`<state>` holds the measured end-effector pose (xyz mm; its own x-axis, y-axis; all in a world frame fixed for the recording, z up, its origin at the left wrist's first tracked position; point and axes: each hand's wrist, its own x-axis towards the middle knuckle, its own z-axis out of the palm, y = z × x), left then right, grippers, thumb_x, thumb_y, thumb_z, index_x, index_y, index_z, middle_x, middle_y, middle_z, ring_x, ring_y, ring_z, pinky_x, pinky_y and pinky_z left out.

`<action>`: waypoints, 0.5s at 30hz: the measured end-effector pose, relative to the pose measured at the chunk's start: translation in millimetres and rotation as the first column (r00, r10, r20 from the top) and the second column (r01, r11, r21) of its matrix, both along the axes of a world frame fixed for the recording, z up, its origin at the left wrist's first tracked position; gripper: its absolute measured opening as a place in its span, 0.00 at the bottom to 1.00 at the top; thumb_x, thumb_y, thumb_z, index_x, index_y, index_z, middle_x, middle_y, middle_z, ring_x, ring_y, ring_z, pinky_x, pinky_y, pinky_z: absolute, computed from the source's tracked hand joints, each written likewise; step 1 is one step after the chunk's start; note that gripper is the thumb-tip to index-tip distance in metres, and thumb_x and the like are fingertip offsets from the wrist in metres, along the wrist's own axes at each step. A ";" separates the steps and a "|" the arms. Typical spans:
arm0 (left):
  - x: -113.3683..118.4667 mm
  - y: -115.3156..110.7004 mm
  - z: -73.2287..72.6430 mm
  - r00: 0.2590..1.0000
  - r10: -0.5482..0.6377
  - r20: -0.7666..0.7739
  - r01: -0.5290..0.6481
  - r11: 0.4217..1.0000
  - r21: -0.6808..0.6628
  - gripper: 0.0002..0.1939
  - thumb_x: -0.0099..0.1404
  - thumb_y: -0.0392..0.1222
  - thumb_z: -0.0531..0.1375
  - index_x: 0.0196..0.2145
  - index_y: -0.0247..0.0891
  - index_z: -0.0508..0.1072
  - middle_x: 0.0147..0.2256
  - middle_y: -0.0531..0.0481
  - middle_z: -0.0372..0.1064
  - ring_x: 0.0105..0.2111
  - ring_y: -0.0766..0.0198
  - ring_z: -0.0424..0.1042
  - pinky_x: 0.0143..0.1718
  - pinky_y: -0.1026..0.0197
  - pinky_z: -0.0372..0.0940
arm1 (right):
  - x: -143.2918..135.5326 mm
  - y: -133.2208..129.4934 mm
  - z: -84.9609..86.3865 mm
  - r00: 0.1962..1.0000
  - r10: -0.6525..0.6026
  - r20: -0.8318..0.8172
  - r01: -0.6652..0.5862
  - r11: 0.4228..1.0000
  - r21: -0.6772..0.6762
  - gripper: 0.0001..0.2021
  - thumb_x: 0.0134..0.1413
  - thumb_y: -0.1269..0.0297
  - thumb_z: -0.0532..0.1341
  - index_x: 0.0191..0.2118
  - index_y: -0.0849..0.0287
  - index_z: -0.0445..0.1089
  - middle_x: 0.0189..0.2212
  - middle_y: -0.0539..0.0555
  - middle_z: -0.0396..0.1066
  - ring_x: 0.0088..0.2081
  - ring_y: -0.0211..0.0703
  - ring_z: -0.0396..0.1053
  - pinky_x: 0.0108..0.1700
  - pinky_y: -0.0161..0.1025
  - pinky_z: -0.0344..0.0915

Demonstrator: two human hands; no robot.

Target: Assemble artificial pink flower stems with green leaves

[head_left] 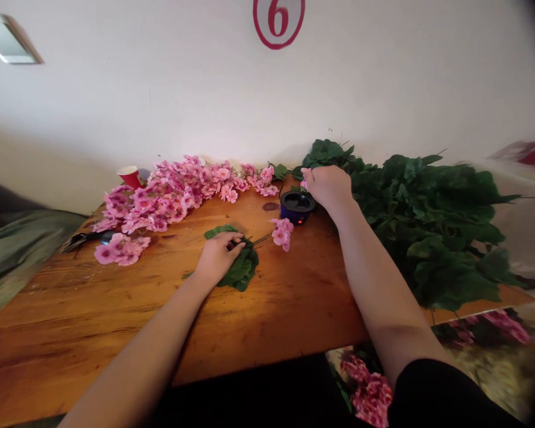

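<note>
My left hand (pixel 218 257) is closed around the top of a bunch of artificial green leaves (pixel 241 270) lying on the wooden table. Thin stems stick out from that bunch to the right, toward a small pink artificial flower (pixel 282 233). Just past that flower stands a small dark blue pot (pixel 296 208) with a black rim and a lit red light. My right hand (pixel 330 185) is closed beyond the pot's right side, close to the leaf pile. A bit of pink shows by its fingertips, but what they hold is hidden.
Pink flowers (pixel 173 193) are heaped along the back left, with a red paper cup (pixel 130 176) behind. A smaller flower cluster (pixel 122 248) lies beside a dark-handled tool (pixel 89 239). Green leaves (pixel 437 220) cover the table's right side. More pink flowers (pixel 368 386) sit below the front edge.
</note>
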<state>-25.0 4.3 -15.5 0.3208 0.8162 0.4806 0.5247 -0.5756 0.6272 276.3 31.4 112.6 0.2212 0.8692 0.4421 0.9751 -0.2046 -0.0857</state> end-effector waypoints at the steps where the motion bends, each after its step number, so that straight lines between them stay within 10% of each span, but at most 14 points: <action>1: -0.1 -0.4 0.7 1.000 -0.018 -0.018 0.018 1.000 0.008 0.07 0.61 0.44 0.63 0.36 0.42 0.77 0.35 0.47 0.76 0.32 0.60 0.73 0.36 0.57 0.68 | 0.6 0.5 -0.5 1.000 -0.001 -0.001 0.001 1.000 0.003 0.30 0.68 0.51 0.45 0.37 0.66 0.79 0.33 0.69 0.76 0.38 0.59 0.73 0.39 0.45 0.64; 15: -5.2 3.4 2.0 0.938 -0.269 -0.219 0.267 0.963 -0.041 0.05 0.59 0.46 0.66 0.35 0.46 0.81 0.39 0.47 0.74 0.40 0.57 0.73 0.45 0.54 0.68 | 1.7 -2.3 1.2 0.999 0.034 -0.035 -0.032 0.997 0.069 0.32 0.68 0.50 0.44 0.34 0.66 0.79 0.30 0.67 0.75 0.36 0.56 0.71 0.38 0.45 0.63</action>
<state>-30.2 7.7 -13.5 0.6254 0.6899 0.3646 0.4780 -0.7080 0.5199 278.0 29.1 113.8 0.2095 0.8441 0.4935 0.9773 -0.1646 -0.1335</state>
